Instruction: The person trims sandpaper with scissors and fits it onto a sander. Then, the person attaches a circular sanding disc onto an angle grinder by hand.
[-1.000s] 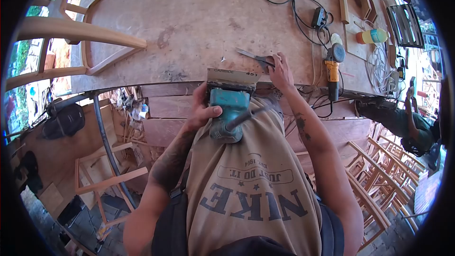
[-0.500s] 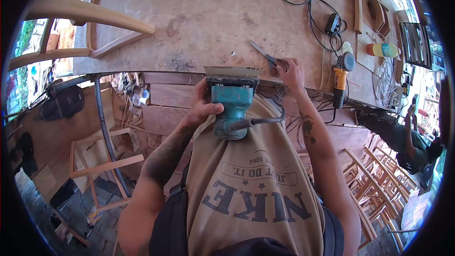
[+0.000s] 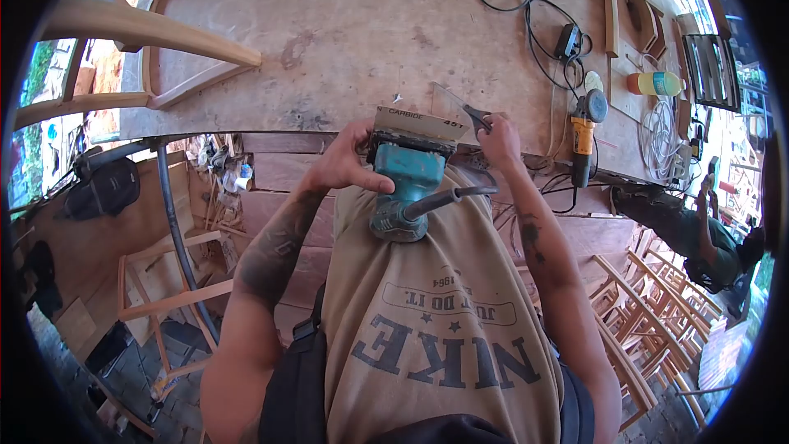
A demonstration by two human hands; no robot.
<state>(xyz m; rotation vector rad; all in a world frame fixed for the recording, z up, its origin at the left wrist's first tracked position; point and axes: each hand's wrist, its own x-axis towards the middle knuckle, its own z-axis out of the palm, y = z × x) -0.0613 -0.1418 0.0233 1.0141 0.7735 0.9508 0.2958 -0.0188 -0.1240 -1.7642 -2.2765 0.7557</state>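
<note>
A teal power sander [image 3: 409,171] rests against my shirt at the table's front edge, its pad side facing away from me. A sheet of sandpaper [image 3: 421,125] marked "CARBIDE 451" stands up from its pad. My left hand [image 3: 355,160] is closed around the sander's left side, thumb over the teal body. Just right of the sheet, my right hand [image 3: 499,138] grips the dark handles of a pair of scissors [image 3: 472,112]. The scissor blades point up and left, above the table.
On the wooden table [image 3: 329,49] lie a yellow angle grinder [image 3: 583,136], a black cable [image 3: 530,12], a bottle of yellow liquid [image 3: 655,84] and wood pieces. A wooden chair frame [image 3: 156,37] is at left. Stacked frames [image 3: 649,312] and a person [image 3: 715,251] are at right.
My right hand has taken hold of the scissors, and their handles have lifted from the table. The sander and its sheet have tilted slightly, with more of the sheet showing.
</note>
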